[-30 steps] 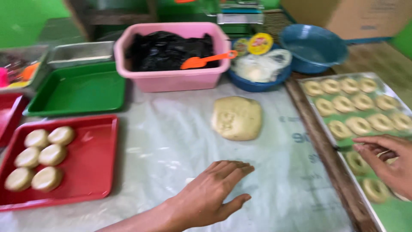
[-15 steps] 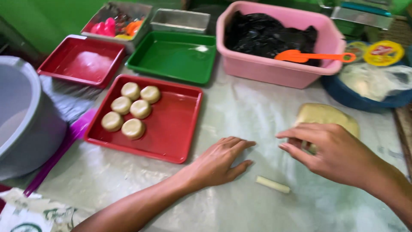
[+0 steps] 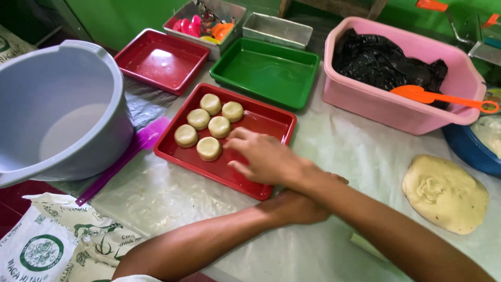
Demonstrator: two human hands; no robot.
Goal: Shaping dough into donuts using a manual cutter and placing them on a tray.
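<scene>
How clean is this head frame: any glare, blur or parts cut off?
Head view: soft, even light; glare patches on the empty red tray; the right hand over the red tray of dough discs is slightly motion-blurred and hides most of the left hand; the grey bucket and dough lump look sharp; the blue bowl is cropped.

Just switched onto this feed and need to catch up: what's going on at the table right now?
A person is working with dough. Their right hand reaches across over the red tray, fingers spread beside five round dough pieces; whether it holds anything can't be told. The left hand rests flat on the plastic-covered table, under the right forearm. A large lump of dough lies to the right, with a pink tub, an empty green tray and a grey bucket around.
</scene>
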